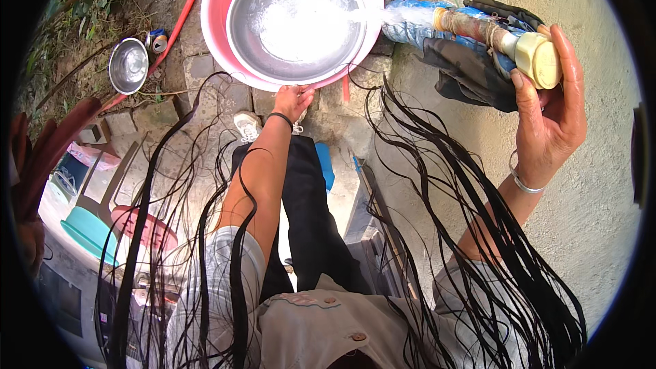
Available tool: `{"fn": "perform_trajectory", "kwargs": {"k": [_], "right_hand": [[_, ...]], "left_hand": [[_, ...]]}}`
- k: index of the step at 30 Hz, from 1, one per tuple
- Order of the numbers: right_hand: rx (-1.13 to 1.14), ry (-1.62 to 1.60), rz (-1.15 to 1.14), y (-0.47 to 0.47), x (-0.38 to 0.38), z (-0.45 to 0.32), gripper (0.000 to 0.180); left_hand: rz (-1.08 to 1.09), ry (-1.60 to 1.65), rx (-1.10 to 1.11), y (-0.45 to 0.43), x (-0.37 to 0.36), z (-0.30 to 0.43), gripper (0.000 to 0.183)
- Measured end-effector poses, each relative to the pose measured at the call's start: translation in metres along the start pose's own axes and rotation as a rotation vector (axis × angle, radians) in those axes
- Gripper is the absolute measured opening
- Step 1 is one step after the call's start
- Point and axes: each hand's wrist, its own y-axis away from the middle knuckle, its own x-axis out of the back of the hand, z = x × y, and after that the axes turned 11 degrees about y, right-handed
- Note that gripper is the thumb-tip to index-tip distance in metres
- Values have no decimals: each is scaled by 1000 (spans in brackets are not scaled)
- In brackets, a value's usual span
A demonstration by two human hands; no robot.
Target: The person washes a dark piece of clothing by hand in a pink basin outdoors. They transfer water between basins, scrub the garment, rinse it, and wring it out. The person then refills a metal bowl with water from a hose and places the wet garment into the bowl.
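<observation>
My left hand (293, 102) reaches forward and grips the near rim of a pink plastic basin (215, 25). Inside that basin sits a round metal basin (246, 43), bright with glare. A stream of water (369, 14) runs into it from a worn tap pipe (469, 25) on the right. The fingers and thumb of my right hand (551, 107) are around the cream plastic tap knob (539, 60), and the hand looks wet. Blue wrapping (405, 31) and dark camouflage cloth (456, 69) surround the pipe. Long strands of hair hang across the view.
A rough concrete wall (579, 215) rises on the right. To the left are a small metal bowl (128, 65), a can (158, 42) and a red hose (179, 25). A teal dustpan-like object (89, 233) and a pink plastic piece (143, 226) lie lower left.
</observation>
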Motion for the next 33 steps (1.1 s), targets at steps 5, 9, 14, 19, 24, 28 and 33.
{"fn": "perform_trajectory", "kwargs": {"k": [5, 9, 14, 19, 24, 28, 33], "right_hand": [[-35, 33, -34, 10, 2, 2, 48], [71, 68, -15, 14, 1, 12, 49], [-3, 163, 19, 19, 8, 7, 47], [-52, -10, 417, 39, -11, -6, 40], [-829, -376, 371, 145, -50, -13, 15], [-1294, -926, -257, 239, -184, 2, 27], [-1753, -1284, -381, 265, -342, 41, 54]], "left_hand": [[-35, -35, -10, -3, 5, 1, 16], [-20, -32, 6, -7, 5, 0, 18], [-54, -2, 12, -5, 4, -1, 15], [-52, 4, -20, -10, 21, 4, 12], [-52, -24, 5, -6, 18, 3, 13], [-114, -12, 35, -4, 10, 1, 17], [-187, 25, 47, 3, 5, 6, 16]]}}
